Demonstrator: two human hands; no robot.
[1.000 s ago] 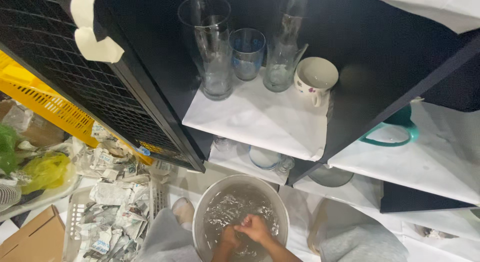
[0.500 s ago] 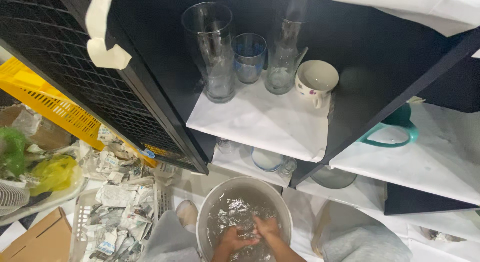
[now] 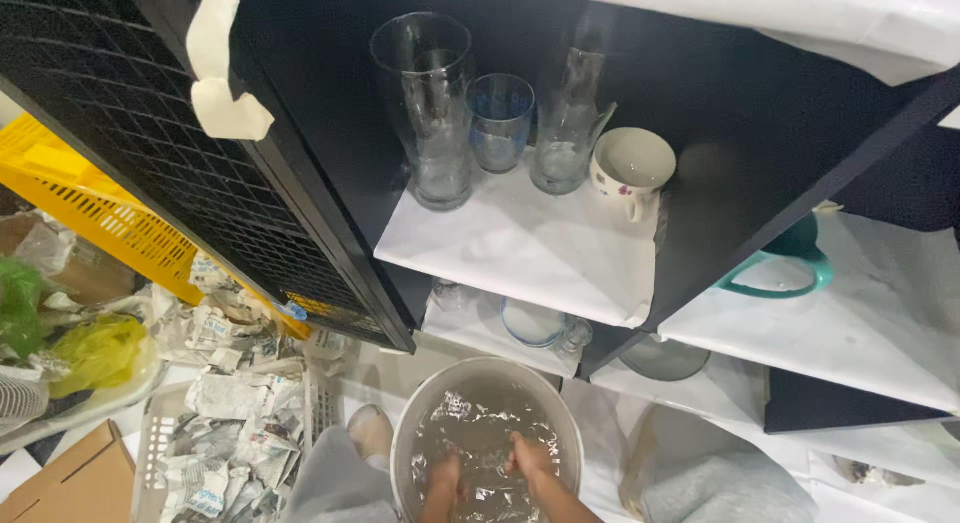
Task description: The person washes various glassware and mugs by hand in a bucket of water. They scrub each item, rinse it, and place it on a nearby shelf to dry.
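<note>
While both hands work under the water in the round metal basin (image 3: 487, 383), the left hand (image 3: 443, 480) and right hand (image 3: 527, 461) sit close together, and whether their fingers grip anything I cannot tell through the glinting surface. Washing looks to be mid-way, judging from the shelf (image 3: 520, 248) beyond: a tall clear vase (image 3: 428, 113), a blue-tinted tumbler (image 3: 499, 123), a glass carafe (image 3: 567, 123) and a flowered cup (image 3: 632, 168) already stand there on white paper.
</note>
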